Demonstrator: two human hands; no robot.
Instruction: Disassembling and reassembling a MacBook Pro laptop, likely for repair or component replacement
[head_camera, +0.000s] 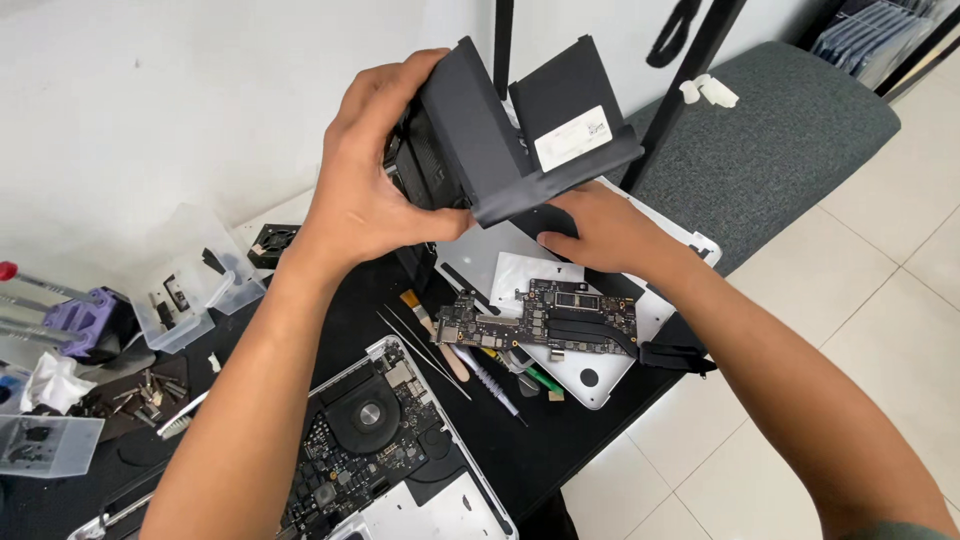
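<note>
Cluttered black worktable, tiled floor

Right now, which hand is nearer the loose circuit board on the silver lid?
Right. The right hand sits just above the circuit board; the left hand is farther up-left, gripping the black battery pack.

Held up between the left hand and the right hand, the black battery pack looks like matt, smooth film-wrapped cells with a glossy white paper label. Just below the right hand, the circuit board is dark, studded with dull metal parts, lying on a smooth silver metal laptop cover. Below the left forearm, an opened laptop shows brushed metal edges on a matt black mat.
</note>
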